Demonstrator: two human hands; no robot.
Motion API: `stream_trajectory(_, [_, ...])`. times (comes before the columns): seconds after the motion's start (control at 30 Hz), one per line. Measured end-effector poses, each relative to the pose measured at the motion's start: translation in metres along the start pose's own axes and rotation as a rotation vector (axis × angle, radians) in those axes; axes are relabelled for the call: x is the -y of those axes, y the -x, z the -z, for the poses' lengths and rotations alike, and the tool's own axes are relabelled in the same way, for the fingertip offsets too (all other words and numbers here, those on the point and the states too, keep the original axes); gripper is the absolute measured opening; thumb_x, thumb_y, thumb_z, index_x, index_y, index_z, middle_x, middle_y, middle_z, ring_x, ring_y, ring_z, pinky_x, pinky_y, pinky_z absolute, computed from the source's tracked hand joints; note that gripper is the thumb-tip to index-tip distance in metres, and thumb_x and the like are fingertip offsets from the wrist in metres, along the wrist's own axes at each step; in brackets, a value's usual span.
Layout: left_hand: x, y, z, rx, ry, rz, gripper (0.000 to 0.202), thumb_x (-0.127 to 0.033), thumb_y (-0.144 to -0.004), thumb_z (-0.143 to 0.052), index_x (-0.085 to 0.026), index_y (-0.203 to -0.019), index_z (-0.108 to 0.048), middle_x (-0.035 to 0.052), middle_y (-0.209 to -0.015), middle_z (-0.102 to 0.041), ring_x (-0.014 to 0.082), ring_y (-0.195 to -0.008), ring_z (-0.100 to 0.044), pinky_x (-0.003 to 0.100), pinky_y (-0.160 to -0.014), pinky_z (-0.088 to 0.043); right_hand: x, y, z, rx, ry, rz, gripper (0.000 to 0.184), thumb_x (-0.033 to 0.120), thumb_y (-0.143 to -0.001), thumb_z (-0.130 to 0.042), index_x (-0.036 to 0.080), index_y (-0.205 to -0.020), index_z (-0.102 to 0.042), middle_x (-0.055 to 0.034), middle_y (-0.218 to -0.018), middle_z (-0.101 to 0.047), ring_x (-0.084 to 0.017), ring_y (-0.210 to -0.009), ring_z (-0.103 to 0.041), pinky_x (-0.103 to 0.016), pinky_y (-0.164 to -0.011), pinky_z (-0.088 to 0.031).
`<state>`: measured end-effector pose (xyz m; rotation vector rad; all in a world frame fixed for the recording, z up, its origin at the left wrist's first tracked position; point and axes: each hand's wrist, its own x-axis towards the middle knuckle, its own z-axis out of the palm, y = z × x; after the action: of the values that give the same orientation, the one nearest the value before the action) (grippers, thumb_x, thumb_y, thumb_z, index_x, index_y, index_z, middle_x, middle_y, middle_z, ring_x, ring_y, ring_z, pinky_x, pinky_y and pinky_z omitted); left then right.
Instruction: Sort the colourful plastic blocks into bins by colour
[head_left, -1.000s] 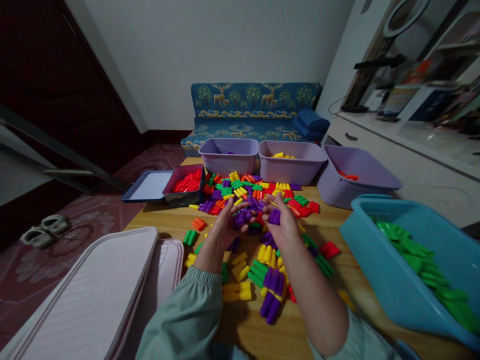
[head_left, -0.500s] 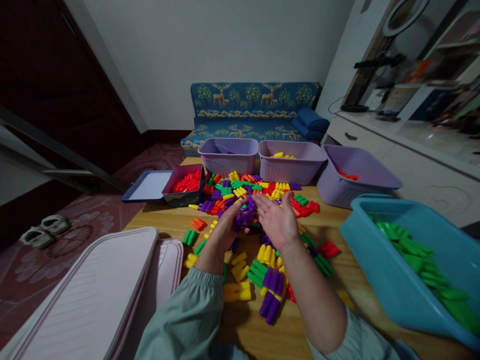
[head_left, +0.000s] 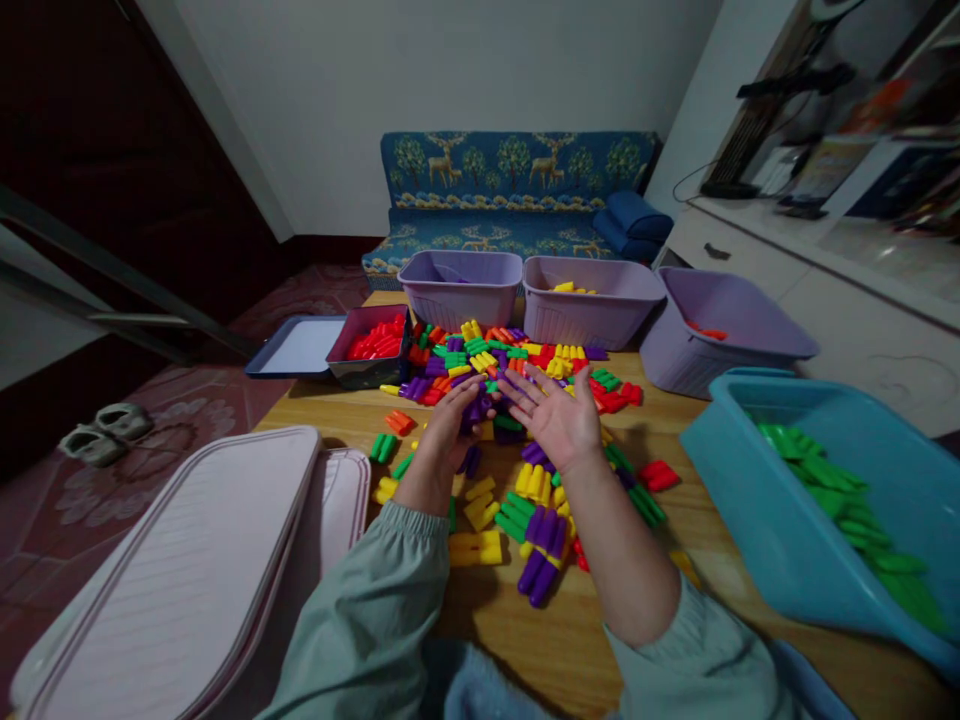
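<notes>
Over a heap of coloured plastic building blocks (head_left: 480, 350), both hands are held a little apart. My left hand (head_left: 444, 430) is curled around purple blocks (head_left: 474, 410), which show between its thumb and fingers; how many it holds is hidden. My right hand (head_left: 562, 420) is palm up with its fingers spread, and nothing lies in it. Below the wrists, green blocks (head_left: 514, 516), purple joined blocks (head_left: 541, 570) and yellow blocks (head_left: 476, 548) lie on the wooden table (head_left: 540, 645).
Behind the heap stand a purple bin (head_left: 461, 300), a second bin (head_left: 592, 310) with yellow blocks and a third (head_left: 712, 350) with orange-red ones. A teal bin (head_left: 757, 520) at right holds green blocks. A tin (head_left: 367, 372) holds red blocks. Pale lids (head_left: 187, 570) lie at left.
My hands have drawn slightly apart, and the right hand's fingers have spread. Purple blocks that were between the hands are now close against my left fingers. The camera view has tilted down a little.
</notes>
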<state>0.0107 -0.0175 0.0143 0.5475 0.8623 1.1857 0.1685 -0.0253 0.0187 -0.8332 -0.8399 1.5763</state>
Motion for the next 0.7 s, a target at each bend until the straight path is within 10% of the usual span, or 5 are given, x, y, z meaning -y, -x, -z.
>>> stream_trajectory(0.27, [-0.029,-0.004,-0.027,-0.091,0.457,0.234,0.02,-0.018,-0.094,-0.038,-0.013,-0.082,-0.053,0.0048,-0.068,-0.057,0.0035,-0.05,-0.053,0.005,-0.034,-0.028,-0.017,-0.008,0.013,-0.182,-0.121,0.036,0.076,0.084,-0.077,-0.019,0.023,-0.1,-0.058,-0.0129,-0.117,-0.067,-0.028,-0.114,-0.061,-0.047,-0.092,-0.049])
stream_trajectory(0.7, [-0.184,-0.137,-0.119,-0.153,0.214,-0.286,0.024,-0.019,-0.1,-0.028,-0.009,-0.11,-0.047,0.008,-0.105,-0.056,0.0153,-0.105,-0.059,0.013,-0.07,-0.049,-0.019,-0.009,0.014,-0.217,-0.268,-0.03,0.066,0.076,-0.084,-0.026,0.021,-0.096,-0.061,-0.0119,-0.104,-0.072,-0.025,-0.097,-0.068,-0.042,-0.083,-0.054])
